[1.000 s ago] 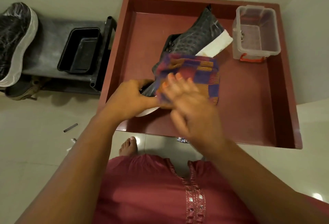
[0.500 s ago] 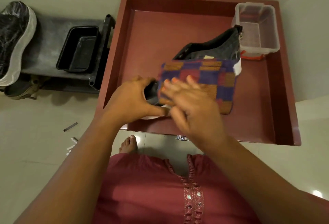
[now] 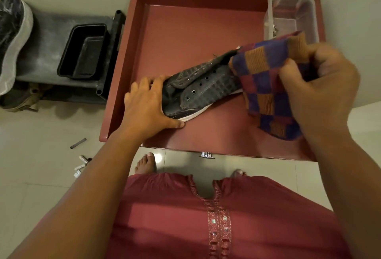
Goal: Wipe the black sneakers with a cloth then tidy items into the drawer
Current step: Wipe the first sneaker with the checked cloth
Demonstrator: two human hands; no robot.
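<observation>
Two hands are engaged over the open red drawer (image 3: pixel 208 21). Nearest, at eight o'clock of the shoe, the left hand (image 3: pixel 146 106) cups the heel end of the black sneaker (image 3: pixel 198 91), fingers and thumb wrapped round heel and sole. At three o'clock, the right hand (image 3: pixel 321 85) grips a bunched checked cloth (image 3: pixel 266 85), blue, orange and maroon, fingers curled into the fabric; the cloth covers the toe end.

Step in hand, by judgement: wiping of this first sneaker, toe region. The next move appears to call for a firm hold at the heel while the cloth is drawn along the upper and the white sole edge, then a turn of the shoe to reach the far side.

Condition of the sneaker: dark textured upper, open eyelets, no laces visible, tongue loose, white sole rim. It sits tilted inside the drawer, heel toward the near left; whether it rests on the drawer floor cannot be told.

Farther out, at one o'clock, a clear plastic box (image 3: pixel 292 17) stands in the far right corner. At ten o'clock, outside the drawer, a second black sneaker (image 3: pixel 12 38) lies on a grey rack (image 3: pixel 51 48) beside a black tray (image 3: pixel 84 50), not yet wiped by appearance.
</observation>
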